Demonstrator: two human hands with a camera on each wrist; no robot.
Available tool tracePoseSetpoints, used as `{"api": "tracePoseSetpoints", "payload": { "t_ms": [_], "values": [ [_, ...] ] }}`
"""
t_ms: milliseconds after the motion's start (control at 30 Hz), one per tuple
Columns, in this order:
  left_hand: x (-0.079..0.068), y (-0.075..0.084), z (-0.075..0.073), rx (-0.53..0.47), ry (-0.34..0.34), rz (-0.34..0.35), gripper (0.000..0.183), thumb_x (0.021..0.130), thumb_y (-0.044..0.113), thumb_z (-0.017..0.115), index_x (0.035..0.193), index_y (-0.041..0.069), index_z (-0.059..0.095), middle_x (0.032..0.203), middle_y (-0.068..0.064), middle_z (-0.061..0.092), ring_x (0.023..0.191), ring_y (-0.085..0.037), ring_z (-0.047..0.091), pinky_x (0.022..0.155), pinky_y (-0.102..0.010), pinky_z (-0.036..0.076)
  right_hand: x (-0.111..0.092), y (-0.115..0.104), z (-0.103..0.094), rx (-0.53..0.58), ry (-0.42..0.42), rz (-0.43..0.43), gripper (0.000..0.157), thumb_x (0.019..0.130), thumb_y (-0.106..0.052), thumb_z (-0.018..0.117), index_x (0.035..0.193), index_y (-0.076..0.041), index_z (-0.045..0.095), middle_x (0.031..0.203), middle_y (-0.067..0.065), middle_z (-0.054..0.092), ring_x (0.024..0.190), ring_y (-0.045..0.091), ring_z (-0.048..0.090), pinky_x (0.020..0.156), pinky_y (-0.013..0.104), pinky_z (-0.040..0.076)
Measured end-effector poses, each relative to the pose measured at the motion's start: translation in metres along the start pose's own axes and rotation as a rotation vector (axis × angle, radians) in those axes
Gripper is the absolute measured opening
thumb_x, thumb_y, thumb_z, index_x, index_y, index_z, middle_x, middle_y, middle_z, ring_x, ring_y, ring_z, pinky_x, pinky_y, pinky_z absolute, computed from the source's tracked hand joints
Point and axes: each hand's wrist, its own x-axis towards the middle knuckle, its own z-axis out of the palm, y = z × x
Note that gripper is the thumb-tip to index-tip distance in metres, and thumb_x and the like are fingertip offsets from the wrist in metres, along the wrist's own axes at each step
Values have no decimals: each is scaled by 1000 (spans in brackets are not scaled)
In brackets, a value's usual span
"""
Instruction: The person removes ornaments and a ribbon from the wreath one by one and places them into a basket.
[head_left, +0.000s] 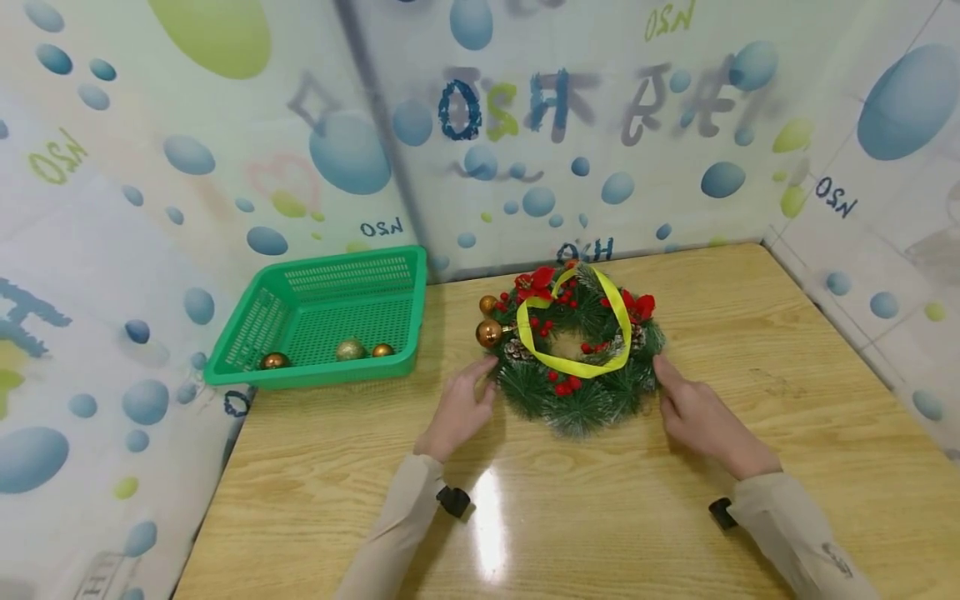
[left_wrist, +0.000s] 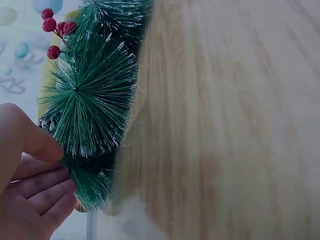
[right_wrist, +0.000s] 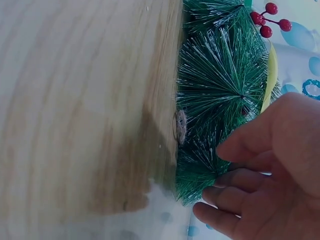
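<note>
A green Christmas wreath (head_left: 580,412) with frosted needles, red berries, red flowers and pine cones lies on the wooden table. Across its top loops a yellow ribbon (head_left: 573,367). Two copper-coloured balls, one of them a shiny bauble (head_left: 489,334), sit at its left side. My left hand (head_left: 459,408) grips the wreath's left edge, thumb and fingers at the needles in the left wrist view. On the opposite edge, my right hand (head_left: 701,421) holds the needle tips between thumb and curled fingers, as the right wrist view (right_wrist: 270,170) shows.
To the left stands a green plastic basket (head_left: 315,379) with a few baubles inside, among them a glittery gold ball (head_left: 349,350). A wall with blue and green drop patterns (head_left: 540,200) borders the wooden table (head_left: 585,517) at the back and sides.
</note>
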Motion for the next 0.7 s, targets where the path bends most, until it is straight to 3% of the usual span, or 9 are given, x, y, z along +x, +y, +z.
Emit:
{"api": "tracePoseSetpoints", "payload": {
  "t_ms": [133,200,267,367,467,700],
  "values": [
    [-5,2,1,30,-15,17,51,95,1,59,146,0,51,152,-17,50,144,-38,44,121,-45,36,3,2,-2,1,-25,19,63,97,4,44,155,13,20,130,42,54,40,5,25,40,24,34],
    [-8,4,1,40,-22,25,51,95,1,60,145,0,52,152,-17,51,144,-38,44,121,-44,36,4,3,-3,-3,-37,35,65,97,3,44,157,11,18,97,33,64,41,5,26,41,24,34],
    [-11,6,2,46,-25,32,50,95,1,60,145,-1,52,152,-17,51,139,-38,50,119,-43,38,6,5,-4,-2,-50,53,67,98,2,44,158,9,15,74,17,57,42,6,27,42,25,34],
    [-16,8,4,46,-42,39,51,96,1,58,146,0,50,153,-17,49,135,-37,54,116,-38,43,8,5,-7,12,-72,73,68,99,1,44,159,8,13,69,5,54,44,7,29,44,25,33],
    [-21,11,5,44,-55,50,51,96,1,57,146,-2,49,153,-19,48,135,-38,54,114,-37,45,10,6,-9,24,-87,75,68,99,1,44,158,8,12,65,1,52,44,7,28,44,25,32],
    [-32,15,7,45,-64,56,50,98,3,55,147,-3,48,154,-18,48,143,-40,44,120,-41,36,20,12,-12,-13,-69,46,71,90,6,48,155,13,21,53,-2,37,45,8,23,45,23,26]
  ]
}}
